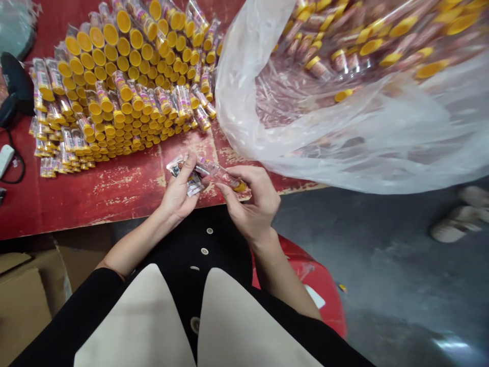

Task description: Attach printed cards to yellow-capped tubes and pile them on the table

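At the near edge of the red table [114, 191], my left hand [178, 193] is closed on small clear sachets [187, 176], pinched between thumb and fingers. My right hand [250, 201] grips a clear plastic tube with a yellow cap [219, 174], lying roughly level between both hands. The tube's open end meets my left fingers by the sachets. Whether anything is inside the tube I cannot make out.
A large stack of yellow-capped tubes [122, 76] covers the table's far left. A big clear plastic bag [344, 117] of more tubes bulges at right. A black device [15, 86] with cable lies at left. A cardboard box [26, 295] and red stool [317, 285] sit below.
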Available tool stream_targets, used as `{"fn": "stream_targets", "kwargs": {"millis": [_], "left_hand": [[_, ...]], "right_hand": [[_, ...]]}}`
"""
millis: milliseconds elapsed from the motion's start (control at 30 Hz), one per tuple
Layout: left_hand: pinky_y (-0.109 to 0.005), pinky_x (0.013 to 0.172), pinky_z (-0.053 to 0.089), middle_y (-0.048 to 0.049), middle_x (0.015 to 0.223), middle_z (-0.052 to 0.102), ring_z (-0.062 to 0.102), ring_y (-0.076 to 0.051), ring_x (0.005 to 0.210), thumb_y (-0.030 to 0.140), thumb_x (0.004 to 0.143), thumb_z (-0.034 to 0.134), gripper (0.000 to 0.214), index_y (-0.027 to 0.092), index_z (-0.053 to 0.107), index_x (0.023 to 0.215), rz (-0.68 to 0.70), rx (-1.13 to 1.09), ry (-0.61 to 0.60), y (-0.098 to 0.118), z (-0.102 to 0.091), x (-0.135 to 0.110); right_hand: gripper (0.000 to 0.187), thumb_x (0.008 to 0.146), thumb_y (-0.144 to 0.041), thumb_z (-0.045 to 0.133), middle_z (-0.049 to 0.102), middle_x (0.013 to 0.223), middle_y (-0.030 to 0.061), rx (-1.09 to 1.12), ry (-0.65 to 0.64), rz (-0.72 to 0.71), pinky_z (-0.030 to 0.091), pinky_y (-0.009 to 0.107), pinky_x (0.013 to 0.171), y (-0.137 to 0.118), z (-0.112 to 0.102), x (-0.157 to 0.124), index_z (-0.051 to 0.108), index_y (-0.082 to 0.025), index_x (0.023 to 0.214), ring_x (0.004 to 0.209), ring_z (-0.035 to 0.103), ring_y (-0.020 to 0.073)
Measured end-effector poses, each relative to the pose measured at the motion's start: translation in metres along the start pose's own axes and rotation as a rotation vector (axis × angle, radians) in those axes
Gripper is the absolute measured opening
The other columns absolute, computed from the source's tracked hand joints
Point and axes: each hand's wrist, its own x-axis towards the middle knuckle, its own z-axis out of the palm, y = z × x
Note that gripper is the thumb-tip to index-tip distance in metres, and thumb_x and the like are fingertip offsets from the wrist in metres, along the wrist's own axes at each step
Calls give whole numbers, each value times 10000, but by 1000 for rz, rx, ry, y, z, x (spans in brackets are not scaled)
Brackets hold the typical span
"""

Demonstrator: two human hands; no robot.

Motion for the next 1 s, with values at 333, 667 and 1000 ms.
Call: {"fn": "stream_targets", "kwargs": {"millis": [333, 667, 1000], "left_hand": [[-232, 721, 574, 37, 754, 690, 687, -99, 677, 374, 589, 938, 459, 163, 629, 854, 125, 143, -60, -14, -1, -15], [-223, 706, 569, 2, 793, 725, 722, -134, 740, 477, 604, 911, 481, 176, 663, 886, 183, 203, -48, -20, -5, -22], [-182, 459, 450, 28, 716, 667, 550, -60, 529, 498, 567, 915, 473, 189, 666, 824, 239, 359, -111, -21, -11, -33]], "right_hand": [[429, 892, -201, 681, 660, 1106, 83, -25, 105, 84, 583, 358, 893, -14, -5, -8, 656, -262, 1316, 1036, 663, 196], [497, 891, -227, 681, 676, 1178, 70, 126, 58, 176, 619, 395, 889, -14, 2, -26, 608, -327, 1373, 1056, 685, 215], [220, 870, -255, 708, 612, 941, 38, 67, 147, 284, 599, 359, 745, -13, 4, -19, 774, -317, 1071, 853, 645, 156]]}}
